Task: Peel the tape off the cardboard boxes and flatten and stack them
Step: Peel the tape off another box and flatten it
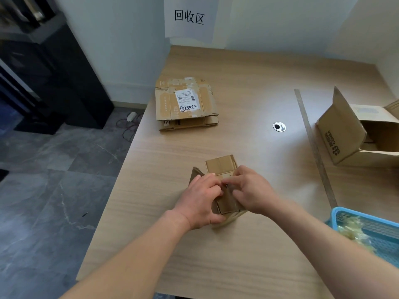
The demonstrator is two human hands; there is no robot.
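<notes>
Far L: flat stack (186, 104) on worktop (237, 72), by wall under sign (190, 18). Prob. finished pile, kept clear of work spot. L hand (201, 199) curled round small box (220, 167), thumb at near edge, prob. bracing vs pull. Box at front centre, part-collapsed, far flap up. R hand (250, 190) fingertips pinched at box's mid seam, likely picking tape edge; can't confirm. Open box (345, 130) far R, on side, prob. next. Blue basket (367, 225) at R edge holds crumpled tape (349, 231), within R-hand reach for drops.
</notes>
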